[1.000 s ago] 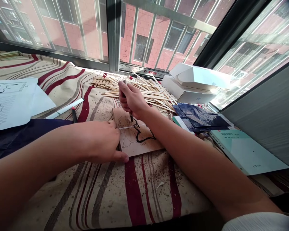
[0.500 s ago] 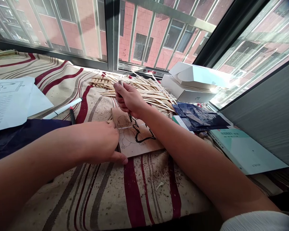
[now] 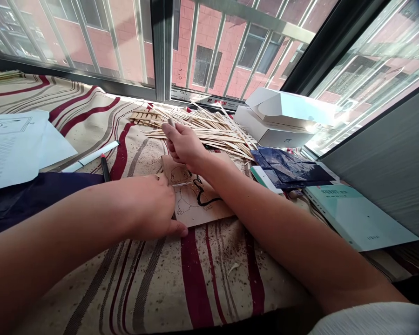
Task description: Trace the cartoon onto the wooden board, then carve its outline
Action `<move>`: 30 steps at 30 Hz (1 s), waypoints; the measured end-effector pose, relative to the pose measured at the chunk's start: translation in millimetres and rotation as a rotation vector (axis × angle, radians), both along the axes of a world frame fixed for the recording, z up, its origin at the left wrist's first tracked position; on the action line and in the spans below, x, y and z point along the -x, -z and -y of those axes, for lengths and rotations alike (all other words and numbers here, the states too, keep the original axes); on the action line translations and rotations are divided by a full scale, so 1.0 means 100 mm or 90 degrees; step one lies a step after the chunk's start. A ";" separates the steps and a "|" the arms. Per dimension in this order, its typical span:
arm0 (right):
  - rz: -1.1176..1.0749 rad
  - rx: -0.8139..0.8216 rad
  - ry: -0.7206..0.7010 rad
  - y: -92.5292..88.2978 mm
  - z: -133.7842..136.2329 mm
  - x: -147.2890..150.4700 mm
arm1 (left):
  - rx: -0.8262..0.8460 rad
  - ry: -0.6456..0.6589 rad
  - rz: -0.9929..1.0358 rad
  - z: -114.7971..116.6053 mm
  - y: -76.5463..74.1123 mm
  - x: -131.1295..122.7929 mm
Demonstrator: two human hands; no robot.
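Observation:
A thin wooden board lies flat on the striped cloth, bearing an outlined turtle-like figure and a thick black curved line. My left hand grips its left side, thumb at the near corner and fingers curled along the edge. Over the board's far part, my right hand is closed in a fist around a carving tool. Only the pale end of its handle sticks out above the fist; the tip is hidden behind the hand. My right forearm covers the board's right side.
Crumbs and a curled shaving dot the cloth. Behind lies a heap of thin wooden sticks. A white box, dark blue sheets and a green-white book are right; papers and a black pen left.
My right hand has shifted slightly left and toward me, its forearm now covering more of the black line. My left hand still grips the board's left side.

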State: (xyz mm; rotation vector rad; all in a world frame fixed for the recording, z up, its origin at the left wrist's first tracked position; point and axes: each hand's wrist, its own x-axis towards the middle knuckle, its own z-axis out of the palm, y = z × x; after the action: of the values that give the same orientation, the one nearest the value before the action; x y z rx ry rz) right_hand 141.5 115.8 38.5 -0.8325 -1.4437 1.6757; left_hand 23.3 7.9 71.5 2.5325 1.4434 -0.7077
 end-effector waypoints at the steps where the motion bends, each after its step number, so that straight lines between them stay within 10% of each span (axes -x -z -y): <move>1: -0.011 -0.021 -0.032 -0.03 0.05 0.00 | 0.001 0.006 -0.010 0.00 -0.02 -0.01; 4: -0.021 -0.023 -0.113 -0.07 0.14 0.02 | -0.002 0.003 -0.020 0.01 -0.04 -0.02; 10: 0.005 0.068 0.229 0.00 0.02 0.03 | 0.001 -0.009 0.004 0.02 -0.02 -0.02; 16: -0.057 0.028 -0.082 -0.08 0.11 -0.07 | 0.010 -0.018 0.013 0.01 -0.03 -0.03; 23: -0.043 0.077 0.209 0.00 0.04 0.01 | 0.026 -0.010 -0.008 0.04 -0.10 -0.06; 30: -0.084 0.030 -0.126 -0.05 0.08 -0.12 | 0.023 0.017 -0.051 0.05 -0.14 -0.08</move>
State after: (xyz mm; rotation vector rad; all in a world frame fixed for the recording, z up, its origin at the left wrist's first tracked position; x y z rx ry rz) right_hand 153.8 107.7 43.4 -0.6064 -1.4388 1.8816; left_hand 31.2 2.7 85.6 2.5268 1.4100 -0.8416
